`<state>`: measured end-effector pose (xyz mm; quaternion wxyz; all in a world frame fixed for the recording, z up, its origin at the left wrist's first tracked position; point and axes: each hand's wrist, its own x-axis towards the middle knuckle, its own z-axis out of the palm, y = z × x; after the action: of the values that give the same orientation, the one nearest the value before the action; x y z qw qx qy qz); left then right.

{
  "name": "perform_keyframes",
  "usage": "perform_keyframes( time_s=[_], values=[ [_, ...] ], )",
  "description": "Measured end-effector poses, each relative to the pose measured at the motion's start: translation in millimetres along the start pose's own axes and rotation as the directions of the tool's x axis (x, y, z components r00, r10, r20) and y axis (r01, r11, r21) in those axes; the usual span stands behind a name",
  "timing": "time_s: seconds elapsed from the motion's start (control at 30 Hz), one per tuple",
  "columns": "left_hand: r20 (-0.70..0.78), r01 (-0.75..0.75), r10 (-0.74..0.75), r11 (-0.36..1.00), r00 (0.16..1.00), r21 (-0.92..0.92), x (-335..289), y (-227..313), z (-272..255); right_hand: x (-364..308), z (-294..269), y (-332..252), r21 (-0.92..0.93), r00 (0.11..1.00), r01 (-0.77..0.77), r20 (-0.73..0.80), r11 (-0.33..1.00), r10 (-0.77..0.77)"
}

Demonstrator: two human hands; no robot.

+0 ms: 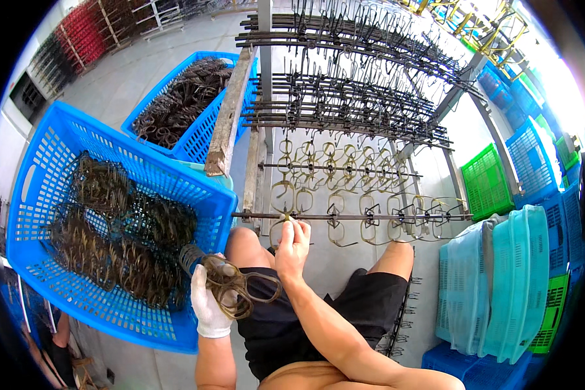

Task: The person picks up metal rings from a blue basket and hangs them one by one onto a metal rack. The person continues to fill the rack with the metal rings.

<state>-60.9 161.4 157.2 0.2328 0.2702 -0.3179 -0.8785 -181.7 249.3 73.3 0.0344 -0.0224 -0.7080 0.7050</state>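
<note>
My left hand (209, 307), in a white glove, is closed round a stack of brownish translucent eyeglass frames (242, 291) above my lap. Bare at the palm, my right hand (292, 252) reaches up to the left part of a thin dark rod (387, 216). Its fingertips pinch an olive eyeglass frame at the rod; the fingers partly cover it. Further right along this rod hang several similar eyeglass frames (337, 227) on small dark clips. Beside my left hand stands a large blue basket (36, 240) with heaps of dark brown eyeglass frames (97, 185) inside.
A rack with a wooden side bar (231, 117) carries more rods (351, 84) full of dark clips. Behind the near basket sits a second blue basket (205, 127) of frames. Stacked turquoise baskets (517, 279) and a green crate (486, 182) stand at right.
</note>
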Motion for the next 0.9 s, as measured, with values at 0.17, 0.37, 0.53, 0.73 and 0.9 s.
perform_keyframes(
  time_s=[0.17, 0.37, 0.53, 0.73, 0.9],
  values=[
    [0.066, 0.083, -0.089, 0.992, 0.994, 0.092, -7, 8, 2, -23, -61, -56, -0.018, 0.756, 0.571, 0.4, 0.821, -0.517],
    [0.179, 0.176, -0.188, 0.981, 0.966, 0.078, -4, -18, 2, -24, -121, -99, -0.056, 0.367, -0.63, 0.858, 0.774, 0.361],
    [0.223, 0.199, -0.162, 0.968, 0.961, -0.152, 3, -42, 3, -17, -126, -59, 0.391, 0.982, -0.06, 0.187, 0.919, -0.015],
    [0.381, 0.102, -0.09, 0.995, 0.92, -0.012, -6, -38, 14, 19, -89, -19, 0.223, 0.947, -0.315, 0.018, 0.923, 0.319],
    [0.299, 0.048, -0.066, 0.996, 0.952, 0.069, -9, -36, 14, 29, -87, -31, 0.222, 0.919, -0.386, 0.008, 0.895, 0.394]
  ],
)
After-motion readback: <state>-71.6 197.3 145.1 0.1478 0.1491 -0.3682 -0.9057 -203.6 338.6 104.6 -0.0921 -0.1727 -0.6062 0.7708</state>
